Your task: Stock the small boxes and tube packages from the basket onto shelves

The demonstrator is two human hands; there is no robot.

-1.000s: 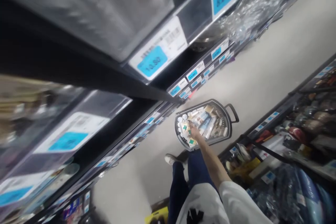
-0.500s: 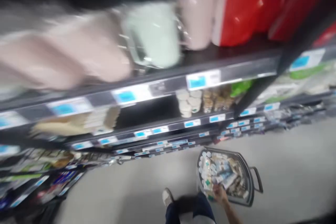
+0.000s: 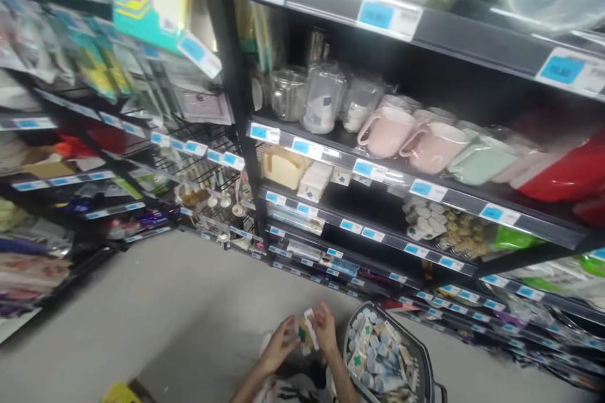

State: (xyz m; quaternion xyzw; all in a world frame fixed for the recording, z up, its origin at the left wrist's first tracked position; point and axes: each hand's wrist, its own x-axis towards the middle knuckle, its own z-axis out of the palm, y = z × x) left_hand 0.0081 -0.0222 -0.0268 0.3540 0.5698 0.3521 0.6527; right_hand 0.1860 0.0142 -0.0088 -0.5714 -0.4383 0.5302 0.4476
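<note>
A small white and tan box with a green cross (image 3: 303,332) is held up between my two hands, above the floor. My left hand (image 3: 278,347) curves round its left side, thumb and fingers touching it. My right hand (image 3: 325,329) pinches its right side, by a white strip that may be a flap. Just right of my right hand stands a dark basket (image 3: 428,359), filled with similar green-cross boxes, pale blue-and-white rolled packs and other small items. The exact contents are blurred.
Ahead, black shelving (image 3: 331,217) carries pink mugs (image 3: 390,132), a green mug (image 3: 482,157), clear cups (image 3: 324,101), white packs (image 3: 424,217) and several price labels. More shelves (image 3: 94,176) line the left. Something yellow (image 3: 120,392) lies at the lower left on the grey floor (image 3: 208,302).
The view has swung back and turned, showing more shelving. My right hand has come out of the basket to the left with a box, and my left hand has come into view touching it.
</note>
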